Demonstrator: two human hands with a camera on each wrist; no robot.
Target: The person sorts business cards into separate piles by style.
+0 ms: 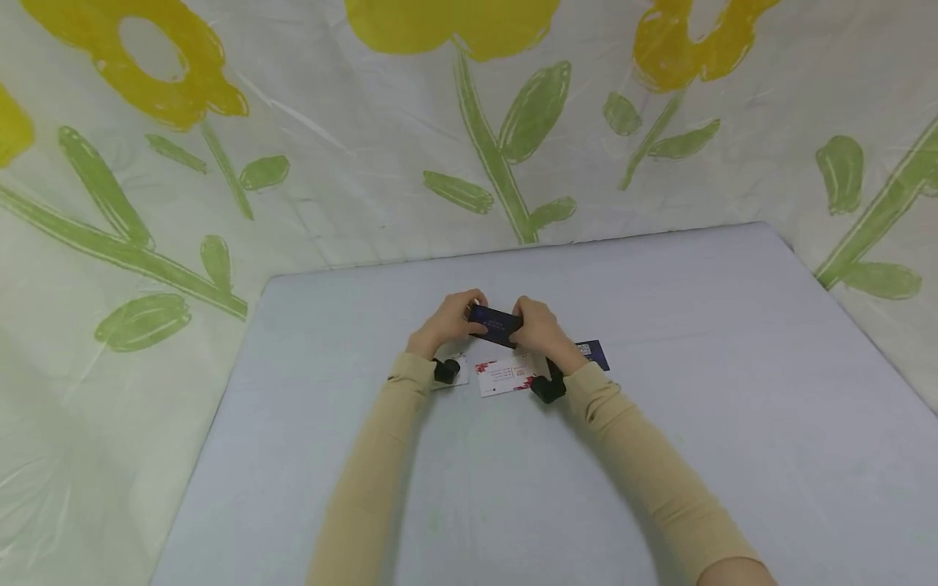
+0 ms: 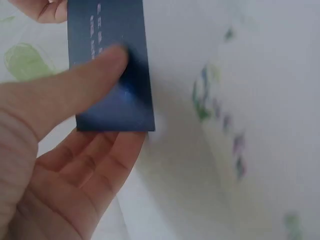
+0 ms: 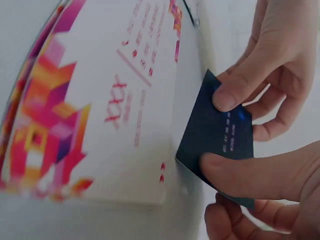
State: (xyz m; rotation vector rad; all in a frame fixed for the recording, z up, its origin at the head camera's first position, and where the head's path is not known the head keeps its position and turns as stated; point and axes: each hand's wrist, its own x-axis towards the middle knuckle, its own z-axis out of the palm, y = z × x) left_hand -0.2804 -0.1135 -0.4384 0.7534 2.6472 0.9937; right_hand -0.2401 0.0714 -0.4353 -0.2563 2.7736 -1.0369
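Observation:
Both hands hold a dark blue business card [image 1: 496, 325] above the table. The left hand [image 1: 449, 320] pinches its left end, thumb on the printed face and fingers behind, as the left wrist view shows. At the other end the right hand [image 1: 541, 327] grips it between thumb [image 3: 240, 172] and fingers. Below them lies a white business card [image 1: 501, 378] with red-orange corner patterns; in the right wrist view it appears as a small stack [image 3: 115, 100]. Near the left wrist is another white card [image 1: 460, 376], partly hidden, with a blurred floral print in the left wrist view.
Beside the right forearm lies a dark card with a QR code [image 1: 597, 355], partly covered by the wrist. Black wrist cameras hang under both wrists. A pale table [image 1: 696, 391] extends around, and a flower-printed sheet [image 1: 330, 179] hangs behind it.

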